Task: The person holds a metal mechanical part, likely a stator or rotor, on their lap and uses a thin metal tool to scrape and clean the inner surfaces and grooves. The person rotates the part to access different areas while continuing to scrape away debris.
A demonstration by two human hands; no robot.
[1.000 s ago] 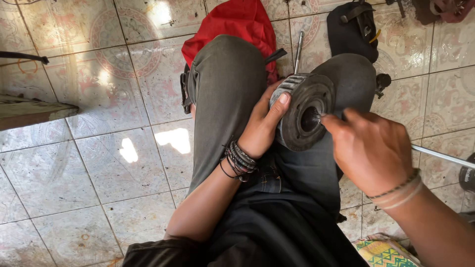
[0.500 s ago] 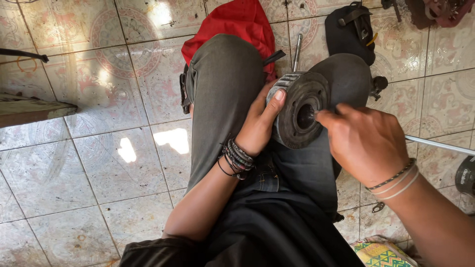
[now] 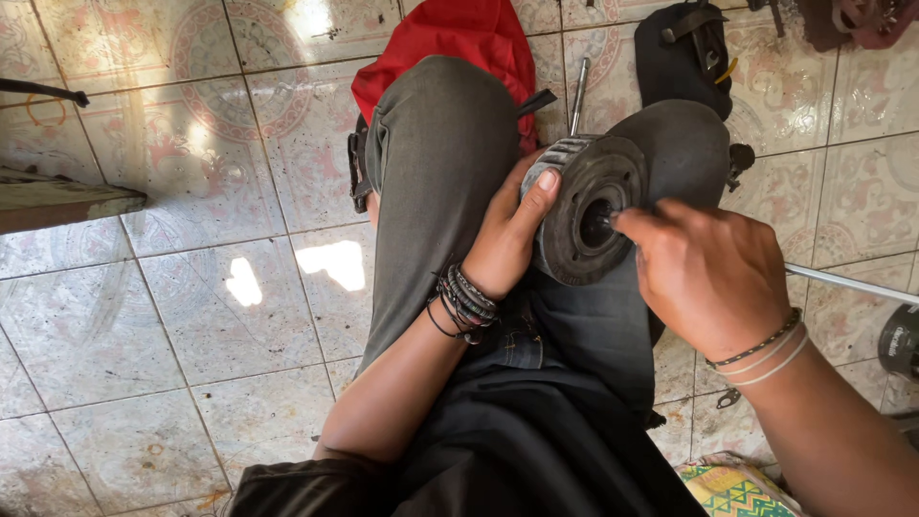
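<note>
Posture: person seated on the tiled floor (image 3: 191, 316), knees drawn up, grey trousers; the part rests between the two knees.
Part: round dark metal disc-shaped part (image 3: 579, 215) with a ribbed rim and a central hole, its flat face turned towards the camera, tilted, propped against the right knee.
Left hand: left hand (image 3: 512, 235) cupped round the part's left edge, thumb laid flat over the ribbed rim, fingers hidden behind; curled in a grip on the part. Dark bead and cord bracelets (image 3: 464, 302) on the wrist.
Right hand: right hand (image 3: 708, 273) at the centre hole, fingertips (image 3: 627, 222) pressed together in a pinch at the bore. Whether something small is held there cannot be told. Thin bands on the wrist.
Behind the knees: red cloth (image 3: 459, 43) on the floor; a thin metal rod (image 3: 578, 96) lying just beside it, touching the part's upper rim in view.
Upper right: black bag (image 3: 684, 43) on the tiles.
Right edge: long metal bar (image 3: 852, 284) running out of the frame behind the right wrist.
Left edge: wooden plank (image 3: 57, 203) end.
Bottom right: patterned woven mat (image 3: 737, 488), partly under the right forearm.
</note>
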